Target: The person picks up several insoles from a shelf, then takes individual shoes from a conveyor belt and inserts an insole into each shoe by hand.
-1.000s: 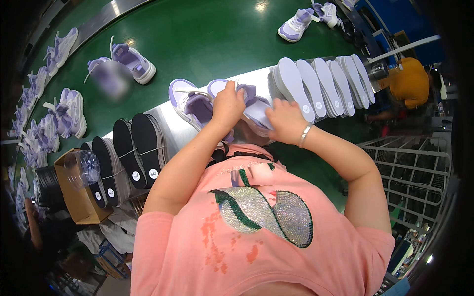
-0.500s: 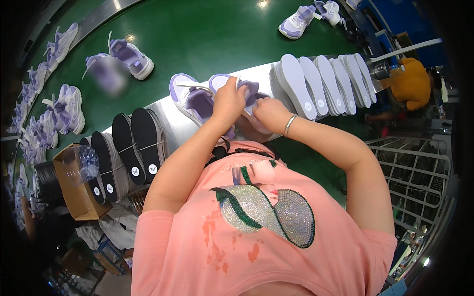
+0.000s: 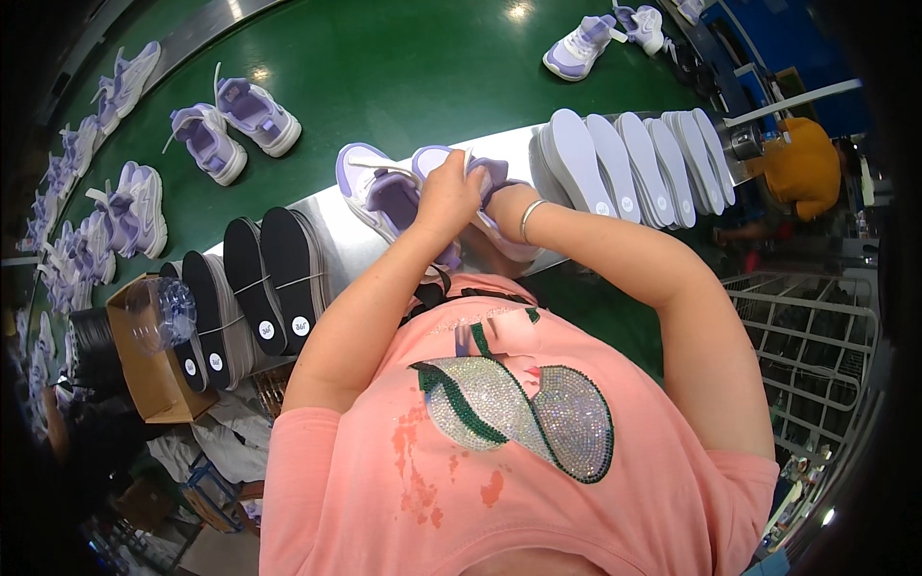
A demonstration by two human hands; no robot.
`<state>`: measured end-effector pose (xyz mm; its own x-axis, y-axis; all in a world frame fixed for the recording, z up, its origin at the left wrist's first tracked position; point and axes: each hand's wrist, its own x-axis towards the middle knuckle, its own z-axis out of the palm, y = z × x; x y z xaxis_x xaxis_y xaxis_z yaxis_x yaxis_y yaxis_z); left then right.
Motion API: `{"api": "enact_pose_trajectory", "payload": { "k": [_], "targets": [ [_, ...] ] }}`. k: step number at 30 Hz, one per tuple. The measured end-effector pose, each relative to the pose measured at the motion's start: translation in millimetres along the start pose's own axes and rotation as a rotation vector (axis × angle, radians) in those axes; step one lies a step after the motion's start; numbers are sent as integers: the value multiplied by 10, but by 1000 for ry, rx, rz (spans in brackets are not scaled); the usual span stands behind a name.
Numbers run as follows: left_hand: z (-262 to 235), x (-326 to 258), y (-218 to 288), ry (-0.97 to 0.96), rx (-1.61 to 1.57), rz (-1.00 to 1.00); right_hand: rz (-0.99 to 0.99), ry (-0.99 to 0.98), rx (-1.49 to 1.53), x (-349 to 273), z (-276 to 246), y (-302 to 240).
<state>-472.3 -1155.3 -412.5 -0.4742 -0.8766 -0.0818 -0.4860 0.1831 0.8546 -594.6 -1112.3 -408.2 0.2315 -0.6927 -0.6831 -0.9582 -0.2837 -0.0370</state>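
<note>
A white-and-purple sneaker (image 3: 511,249) lies in front of me on a shiny metal ledge (image 3: 329,227), toe pointing away. My left hand (image 3: 451,195) is closed on its tongue and upper edge. My right hand (image 3: 510,205), with a bracelet at the wrist, reaches into the shoe's opening; its fingers are hidden inside. Just left of this shoe sits a second sneaker (image 3: 359,171) of the same kind, its mouth open toward me. Pale insoles (image 3: 573,156) stand in stacks to the right of my right hand.
Tied bundles of black insoles (image 3: 288,266) lie left, beside a cardboard box (image 3: 146,379) holding clear plastic. Sneakers (image 3: 256,113) stand about the green surface (image 3: 384,72). A wire rack (image 3: 816,331) is at right; beyond it, a person in an orange top (image 3: 805,173).
My right hand has moved from the shoe's rim deeper into its opening, so its fingers are now out of sight. My left hand keeps its hold on the tongue.
</note>
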Motion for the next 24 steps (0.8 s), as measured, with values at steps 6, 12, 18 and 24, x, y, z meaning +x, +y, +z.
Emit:
{"api": "enact_pose_trajectory", "payload": {
  "k": [6,12,18,24],
  "targets": [
    [-6,-14,32,-12,33,-27,-34,-91,-56,-137,-108,11],
    [4,-40,49,-5,55,-31,-130,-158,95,-557,-158,106],
    [15,-3,64,-14,42,-33,-164,-164,15,-533,40,149],
    [9,-69,23,-27,17,-47,-151,317,393,-733,-220,276]
  ]
}}
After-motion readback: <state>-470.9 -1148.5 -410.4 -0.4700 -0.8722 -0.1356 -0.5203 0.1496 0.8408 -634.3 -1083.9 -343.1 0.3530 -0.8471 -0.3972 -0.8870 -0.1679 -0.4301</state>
